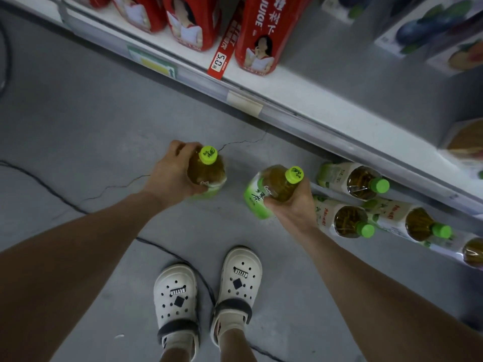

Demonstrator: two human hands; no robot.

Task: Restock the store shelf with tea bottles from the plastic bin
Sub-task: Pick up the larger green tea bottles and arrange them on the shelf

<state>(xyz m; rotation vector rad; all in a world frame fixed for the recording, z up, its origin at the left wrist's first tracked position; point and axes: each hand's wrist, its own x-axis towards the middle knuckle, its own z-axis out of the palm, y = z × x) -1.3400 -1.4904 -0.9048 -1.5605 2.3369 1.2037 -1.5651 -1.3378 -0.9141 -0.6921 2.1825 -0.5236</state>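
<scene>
Head view shows our left hand (171,176) with fingers (183,147) curled around the shoulder of one tea bottle (207,176), its lime cap up. Our right hand (294,205) grips a second tea bottle (271,190) from beneath, tilted toward the shelf. Just right of that hand, more green-capped bottles (358,180) lie on the lower shelf (392,194). Beyond both hands, the upper shelf (300,95) carries red juice cartons (264,32). Below, white clogs (177,299) stand on the cracked grey floor (78,121).
</scene>
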